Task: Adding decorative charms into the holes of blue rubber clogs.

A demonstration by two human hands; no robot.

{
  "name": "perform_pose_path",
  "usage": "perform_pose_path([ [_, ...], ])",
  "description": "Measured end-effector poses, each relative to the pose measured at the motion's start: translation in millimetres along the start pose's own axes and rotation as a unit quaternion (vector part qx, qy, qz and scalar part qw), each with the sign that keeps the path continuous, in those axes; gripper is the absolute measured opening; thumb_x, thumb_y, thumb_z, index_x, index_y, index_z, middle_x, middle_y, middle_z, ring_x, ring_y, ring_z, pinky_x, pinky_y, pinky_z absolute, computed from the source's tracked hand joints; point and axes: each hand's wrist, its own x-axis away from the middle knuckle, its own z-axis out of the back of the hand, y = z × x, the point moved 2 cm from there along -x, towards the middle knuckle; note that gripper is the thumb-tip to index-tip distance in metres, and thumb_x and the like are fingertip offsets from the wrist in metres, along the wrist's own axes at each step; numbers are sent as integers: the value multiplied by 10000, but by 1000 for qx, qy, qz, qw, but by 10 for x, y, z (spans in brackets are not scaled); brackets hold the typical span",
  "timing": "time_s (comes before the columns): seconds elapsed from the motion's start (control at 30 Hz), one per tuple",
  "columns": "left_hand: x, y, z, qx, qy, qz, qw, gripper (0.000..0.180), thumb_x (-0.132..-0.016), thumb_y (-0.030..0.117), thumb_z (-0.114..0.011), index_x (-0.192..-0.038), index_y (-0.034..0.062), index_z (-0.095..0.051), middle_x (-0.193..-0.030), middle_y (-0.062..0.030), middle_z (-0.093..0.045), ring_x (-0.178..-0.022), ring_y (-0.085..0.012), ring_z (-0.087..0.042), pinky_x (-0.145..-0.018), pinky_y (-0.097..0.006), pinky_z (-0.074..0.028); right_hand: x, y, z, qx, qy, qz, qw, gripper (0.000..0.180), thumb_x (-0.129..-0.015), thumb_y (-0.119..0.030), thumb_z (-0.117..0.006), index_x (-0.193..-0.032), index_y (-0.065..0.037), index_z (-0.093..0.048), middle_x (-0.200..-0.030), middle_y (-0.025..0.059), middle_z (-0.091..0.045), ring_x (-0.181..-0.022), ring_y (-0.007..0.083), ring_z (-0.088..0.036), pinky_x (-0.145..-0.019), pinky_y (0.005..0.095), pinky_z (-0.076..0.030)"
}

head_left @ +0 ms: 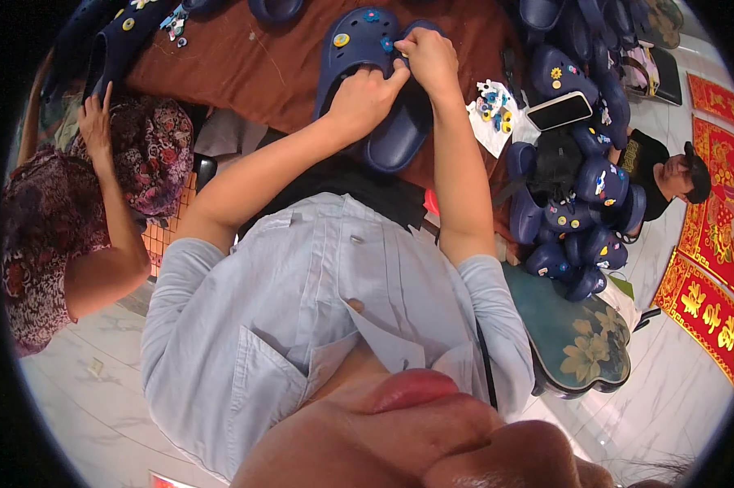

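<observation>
Where the reddish-brown fabric tablecloth (245,61) spreads: navy-blue perforated foam clog (350,53) on it.
Left hand (363,99): fingers curled inside the clog, tips hidden.
Right hand (429,61): fingertips at the clog's blue flower-like charm (387,45); cannot tell whether gripping.

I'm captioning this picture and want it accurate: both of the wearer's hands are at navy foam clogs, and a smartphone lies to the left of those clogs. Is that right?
Not quite: the head view shows the smartphone to the right of the navy foam clogs. The left hand and right hand are indeed at those clogs.
</observation>
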Motion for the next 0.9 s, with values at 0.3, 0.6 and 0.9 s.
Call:
perform_pose_path([
  [0.3,-4,17,5,-33,13,-25,999,372,-842,98,-587,-1209,96,-525,-694,-121,-607,-653,-285,-641,-530,-386,-527,-108,142,-23,13,-53,120,991,224,-845,-259,-696,-870,-38,-722,-841,167,-712,-819,371,-687,-727,461,-519],
  [0.6,12,47,33,-27,23,-54,998,258,-840,135,-582,-1084,83,-516,-707,-124,-621,-664,-281,-644,-488,-361,-510,66,297,-15,-195,-50,70,977,188,-856,-188,-683,-857,0,-695,-736,123,-683,-674,199,-652,-646,336,-489],
  [0.9,-70,56,37,10,18,-38,999,290,-850,103,-562,-1138,115,-533,-730,-128,-632,-672,-302,-652,-527,-408,-535,207,157,231,-80,-24,144,986,267,-802,-203,-738,-973,-25,-638,-928,189,-677,-870,384,-654,-746,444,-504],
])
